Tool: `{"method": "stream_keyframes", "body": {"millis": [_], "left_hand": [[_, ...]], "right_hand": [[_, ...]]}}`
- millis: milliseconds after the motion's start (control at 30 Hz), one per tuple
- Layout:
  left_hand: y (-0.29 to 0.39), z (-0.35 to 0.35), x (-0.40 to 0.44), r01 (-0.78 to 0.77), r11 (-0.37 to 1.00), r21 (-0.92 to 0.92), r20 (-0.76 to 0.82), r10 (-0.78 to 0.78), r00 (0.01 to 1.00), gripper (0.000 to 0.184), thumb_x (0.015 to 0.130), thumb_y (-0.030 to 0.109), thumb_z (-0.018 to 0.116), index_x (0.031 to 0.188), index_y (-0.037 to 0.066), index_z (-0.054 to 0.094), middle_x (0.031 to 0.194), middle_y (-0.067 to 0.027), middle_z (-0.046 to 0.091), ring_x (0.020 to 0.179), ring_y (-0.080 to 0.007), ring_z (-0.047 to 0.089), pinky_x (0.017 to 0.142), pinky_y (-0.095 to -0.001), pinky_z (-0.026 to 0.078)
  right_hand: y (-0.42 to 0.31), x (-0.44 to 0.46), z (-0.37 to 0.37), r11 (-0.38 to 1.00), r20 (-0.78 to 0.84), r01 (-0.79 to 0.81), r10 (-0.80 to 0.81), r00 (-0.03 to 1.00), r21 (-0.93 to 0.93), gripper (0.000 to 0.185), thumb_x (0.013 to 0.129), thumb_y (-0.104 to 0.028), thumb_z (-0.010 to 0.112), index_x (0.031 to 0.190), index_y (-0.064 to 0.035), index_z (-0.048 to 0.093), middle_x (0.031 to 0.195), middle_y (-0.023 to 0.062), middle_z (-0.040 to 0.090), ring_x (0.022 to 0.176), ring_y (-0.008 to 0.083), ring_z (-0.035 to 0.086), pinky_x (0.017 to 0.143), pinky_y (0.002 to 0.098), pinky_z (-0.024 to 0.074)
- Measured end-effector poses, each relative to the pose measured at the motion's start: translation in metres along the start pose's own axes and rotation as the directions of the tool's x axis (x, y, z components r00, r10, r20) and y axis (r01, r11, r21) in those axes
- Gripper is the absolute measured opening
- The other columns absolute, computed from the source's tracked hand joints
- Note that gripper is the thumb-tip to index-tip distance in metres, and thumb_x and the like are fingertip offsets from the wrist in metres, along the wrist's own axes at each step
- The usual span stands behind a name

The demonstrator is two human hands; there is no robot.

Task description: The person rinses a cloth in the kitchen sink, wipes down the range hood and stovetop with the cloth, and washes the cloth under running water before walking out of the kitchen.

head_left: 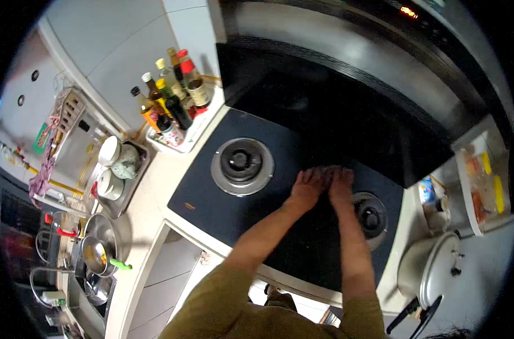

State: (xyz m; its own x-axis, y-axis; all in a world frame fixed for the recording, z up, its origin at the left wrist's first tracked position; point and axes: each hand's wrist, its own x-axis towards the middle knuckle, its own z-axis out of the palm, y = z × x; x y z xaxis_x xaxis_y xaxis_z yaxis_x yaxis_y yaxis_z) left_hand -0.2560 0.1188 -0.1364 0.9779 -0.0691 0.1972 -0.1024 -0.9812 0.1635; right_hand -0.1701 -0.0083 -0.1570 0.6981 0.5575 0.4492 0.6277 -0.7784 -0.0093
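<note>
Both arms reach forward over a black gas cooktop (302,237). My left hand (310,185) lies palm down on its dark surface, between the two burners, with the fingers stretched forward. Close beside it, my right hand (340,182) is also palm down, fingers extended, just behind the right burner (371,219). The left burner (243,165), with its round metal ring, sits to the left of my hands. I see nothing held in either hand, though the area under the palms is hidden.
A tray (181,148) of several sauce bottles (169,93) stands at the back left. Bowls (110,185) sit on a metal tray by the wall. Pans (96,254) are near the sink. A pressure cooker (432,271) stands at right, below a wall rack (471,203).
</note>
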Motion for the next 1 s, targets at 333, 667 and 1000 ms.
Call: {"method": "stream_keyframes", "body": {"millis": [333,667,1000], "left_hand": [[-0.072,-0.063,-0.126,0.074,0.980,-0.183,0.060,-0.064,0.996,0.043,0.083,0.014,0.043,0.127,0.016,0.042,0.133,-0.0094,0.036,0.125,-0.0255,0.030,0.101,-0.0441,0.026],[-0.141,-0.098,-0.313,0.521,0.852,0.049,-0.097,-0.515,0.852,0.041,0.080,0.021,0.047,0.118,0.004,0.049,0.121,-0.0184,0.048,0.123,-0.0291,0.037,0.101,-0.0462,0.024],[-0.242,-0.077,-0.240,0.582,0.804,-0.123,-0.260,-0.592,0.763,0.045,0.079,0.017,0.040,0.120,-0.002,0.047,0.123,-0.0230,0.045,0.120,-0.0351,0.038,0.102,-0.0432,0.025]], "right_hand": [[-0.123,0.015,-0.054,0.940,0.514,0.326,-0.330,0.792,0.100,0.045,0.084,-0.020,0.047,0.124,-0.0035,0.038,0.127,0.0211,0.035,0.114,0.0439,0.033,0.090,0.0533,0.0372],[-0.349,-0.053,-0.053,0.797,0.076,0.572,-0.594,0.801,0.191,0.037,0.078,-0.018,0.047,0.107,0.0036,0.051,0.111,0.0182,0.046,0.107,0.0345,0.040,0.087,0.0533,0.0347],[-0.415,0.064,0.017,0.885,0.241,0.429,-0.462,0.854,0.179,0.037,0.080,-0.018,0.044,0.107,0.0056,0.053,0.116,0.0204,0.048,0.105,0.0358,0.044,0.091,0.0483,0.0337]]}}
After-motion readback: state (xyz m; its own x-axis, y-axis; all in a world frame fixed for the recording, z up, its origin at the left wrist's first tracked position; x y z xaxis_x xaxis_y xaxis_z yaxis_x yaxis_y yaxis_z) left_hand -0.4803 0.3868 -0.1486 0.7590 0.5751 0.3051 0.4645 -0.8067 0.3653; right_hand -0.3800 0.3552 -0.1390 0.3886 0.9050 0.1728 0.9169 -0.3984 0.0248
